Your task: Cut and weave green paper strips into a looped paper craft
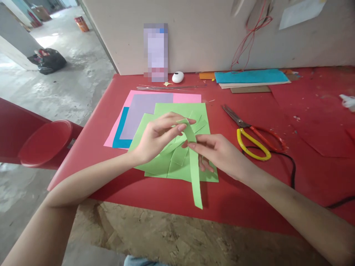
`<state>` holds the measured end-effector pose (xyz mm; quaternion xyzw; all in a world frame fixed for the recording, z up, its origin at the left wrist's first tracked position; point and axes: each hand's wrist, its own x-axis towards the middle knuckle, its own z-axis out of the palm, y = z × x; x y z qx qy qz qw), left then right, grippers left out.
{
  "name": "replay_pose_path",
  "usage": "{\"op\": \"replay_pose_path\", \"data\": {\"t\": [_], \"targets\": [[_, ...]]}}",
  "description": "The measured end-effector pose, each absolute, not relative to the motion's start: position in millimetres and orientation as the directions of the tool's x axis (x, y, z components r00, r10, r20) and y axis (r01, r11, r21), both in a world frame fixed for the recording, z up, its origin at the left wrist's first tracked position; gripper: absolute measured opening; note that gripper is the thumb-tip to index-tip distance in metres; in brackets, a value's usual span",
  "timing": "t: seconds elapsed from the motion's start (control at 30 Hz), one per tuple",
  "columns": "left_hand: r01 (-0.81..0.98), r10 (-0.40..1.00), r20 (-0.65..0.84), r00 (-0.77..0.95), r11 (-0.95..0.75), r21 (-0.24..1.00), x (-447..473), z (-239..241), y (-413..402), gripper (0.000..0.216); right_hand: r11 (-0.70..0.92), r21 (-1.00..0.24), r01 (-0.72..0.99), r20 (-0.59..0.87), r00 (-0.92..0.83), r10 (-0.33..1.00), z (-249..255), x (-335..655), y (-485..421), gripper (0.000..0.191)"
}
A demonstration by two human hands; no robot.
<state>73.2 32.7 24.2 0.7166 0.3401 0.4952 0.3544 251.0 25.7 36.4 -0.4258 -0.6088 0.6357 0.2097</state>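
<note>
Both my hands hold one long green paper strip above a red table. My left hand pinches the strip's folded upper end between thumb and fingers. My right hand pinches it just below, and the rest of the strip hangs down toward the table's near edge. Under my hands lie green paper sheets with several cut green strips on them. These rest on a lilac sheet, a blue sheet and a pink sheet.
Scissors with yellow and red handles lie right of the papers, beside a black cable. A white oval object, thin wires and a stack of blue and brown sheets sit by the back wall. A red stool stands left.
</note>
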Motion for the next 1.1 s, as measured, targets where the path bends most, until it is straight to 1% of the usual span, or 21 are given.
{"op": "replay_pose_path", "data": {"t": [0.07,0.1,0.17,0.23,0.3,0.4,0.47,0.57,0.73,0.77,0.87,0.97,1.03,1.1], "targets": [[0.182,0.688,0.626,0.367,-0.713,0.677,72.4,25.6,30.8,0.016,-0.269,-0.957,0.105,-0.283,-0.522,0.805,33.7,252.5,30.2,0.021],[0.183,0.613,0.671,0.416,-0.78,0.599,72.1,25.8,30.2,0.019,-0.306,-0.952,0.025,-0.275,-0.51,0.815,33.8,253.6,32.5,0.021],[0.176,0.499,0.711,0.494,-0.859,0.481,71.9,25.4,29.9,0.023,-0.367,-0.925,-0.099,-0.273,-0.5,0.822,36.7,255.6,35.7,0.021],[0.196,0.436,0.716,0.545,-0.896,0.398,72.3,24.3,30.4,0.025,-0.411,-0.898,-0.159,-0.286,-0.499,0.818,41.9,257.1,36.9,0.024],[0.231,0.404,0.713,0.573,-0.914,0.333,72.8,23.3,31.1,0.032,-0.427,-0.884,-0.19,-0.289,-0.496,0.819,46.9,258.2,37.0,0.025],[0.266,0.388,0.717,0.579,-0.921,0.284,72.9,22.4,32.2,0.044,-0.429,-0.879,-0.207,-0.291,-0.48,0.828,50.4,259.0,37.0,0.024],[0.263,0.378,0.727,0.573,-0.925,0.273,72.4,22.3,33.0,0.048,-0.434,-0.878,-0.201,-0.294,-0.49,0.821,49.8,258.9,37.0,0.023],[0.243,0.376,0.725,0.577,-0.926,0.287,71.1,22.6,34.3,0.048,-0.448,-0.881,-0.155,-0.296,-0.559,0.774,46.4,258.1,35.5,0.021],[0.199,0.35,0.733,0.584,-0.936,0.289,70.7,22.4,36.1,0.055,-0.464,-0.885,0.04,-0.37,-0.665,0.649,43.8,256.7,29.1,0.008],[0.184,0.337,0.734,0.59,-0.941,0.284,70.9,22.2,36.2,0.054,-0.452,-0.889,0.068,-0.375,-0.674,0.637,44.3,256.7,28.0,0.009],[0.128,0.323,0.726,0.607,-0.942,0.311,71.3,22.0,35.8,0.045,-0.41,-0.908,0.092,-0.356,-0.686,0.635,46.4,257.7,26.6,0.014],[0.063,0.352,0.692,0.63,-0.911,0.407,71.4,22.2,34.8,0.034,-0.38,-0.916,0.132,-0.369,-0.649,0.665,46.9,260.4,28.6,0.008],[0.046,0.38,0.669,0.639,-0.887,0.46,71.9,22.0,33.9,0.028,-0.319,-0.932,0.174,-0.356,-0.62,0.699,46.2,262.4,30.8,0.007],[0.054,0.408,0.664,0.626,-0.872,0.486,73.3,22.0,32.4,0.021,-0.244,-0.946,0.213,-0.324,-0.614,0.72,45.4,263.7,32.5,0.007]]}}
